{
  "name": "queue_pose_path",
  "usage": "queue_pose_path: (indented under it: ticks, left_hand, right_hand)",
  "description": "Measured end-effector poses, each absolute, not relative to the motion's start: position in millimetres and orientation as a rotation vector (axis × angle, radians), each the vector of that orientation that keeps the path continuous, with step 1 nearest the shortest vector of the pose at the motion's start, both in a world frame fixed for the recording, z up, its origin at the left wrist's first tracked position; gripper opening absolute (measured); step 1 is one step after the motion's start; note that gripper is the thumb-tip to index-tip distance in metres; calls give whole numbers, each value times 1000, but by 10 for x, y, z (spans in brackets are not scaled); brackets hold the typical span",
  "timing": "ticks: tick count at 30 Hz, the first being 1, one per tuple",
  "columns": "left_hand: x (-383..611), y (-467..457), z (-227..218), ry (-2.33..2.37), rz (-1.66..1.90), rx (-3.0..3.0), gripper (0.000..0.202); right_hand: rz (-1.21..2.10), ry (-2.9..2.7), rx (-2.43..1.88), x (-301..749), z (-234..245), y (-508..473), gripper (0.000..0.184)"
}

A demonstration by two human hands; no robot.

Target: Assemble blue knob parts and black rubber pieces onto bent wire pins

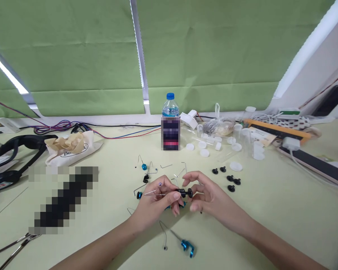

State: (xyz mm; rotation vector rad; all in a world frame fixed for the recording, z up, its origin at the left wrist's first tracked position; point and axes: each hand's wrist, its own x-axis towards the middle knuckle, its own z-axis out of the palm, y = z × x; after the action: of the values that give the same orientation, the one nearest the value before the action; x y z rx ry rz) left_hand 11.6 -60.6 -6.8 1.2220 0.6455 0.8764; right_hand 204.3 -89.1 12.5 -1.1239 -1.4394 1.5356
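Far left of the fingers, one pouch (73, 150) lies on the bench (115, 243). Just beyond the left fingers are one blue knob (144, 167) and one black clip (146, 179). The left hand (156, 204) is closed on one black piece (181, 193), pinched between thumb and fingers, its wire (154, 194) running left across the hand. The piece looks light, stiff and smooth enough to slip; the wire seems easily bent, so the thick black body is the better hold. One bottle (170, 112) stands well beyond the fingers. Nearer the person than the fingers lies one blue lever (187, 246); more blue shows beneath them, too hidden to count. The right hand (211, 198) is open, thumb and forefinger spread about the piece's flanged end; I cannot tell whether another finger touches it. Right of these fingers lie five black screws (230, 178): two, two and one. White discs (236, 166) lie beyond, too jumbled to count.
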Motion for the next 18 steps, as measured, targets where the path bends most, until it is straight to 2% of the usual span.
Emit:
queue_pose_path:
  ticks: [2,5,9,11,13,15,17,18]
  left_hand:
    - [117,-611,-75,645,866,1231,24]
    - [130,-619,-74,660,851,1216,25]
    - [155,-609,-58,684,836,1138,27]
    - [162,-602,-55,677,813,1062,28]
    - [163,-601,-54,668,795,1004,28]
    - [158,-606,-50,666,801,1007,28]
    - [151,-613,-43,671,824,1060,28]
    - [147,-617,-39,671,835,1092,29]
  right_hand:
    - [1576,-1494,-1092,2034,135,-888,27]
    - [1518,-1611,-1159,2008,131,-909,36]
    - [906,-1890,-1288,1992,68,-964,16]
    - [568,-2066,-1241,2002,17,-982,16]
    - [399,-2141,-1179,2017,-21,-987,18]
    - [477,-2069,-1201,2028,-28,-977,15]
    - [763,-1901,-1241,2027,-8,-959,31]
    - [961,-1814,-1237,2021,6,-950,31]
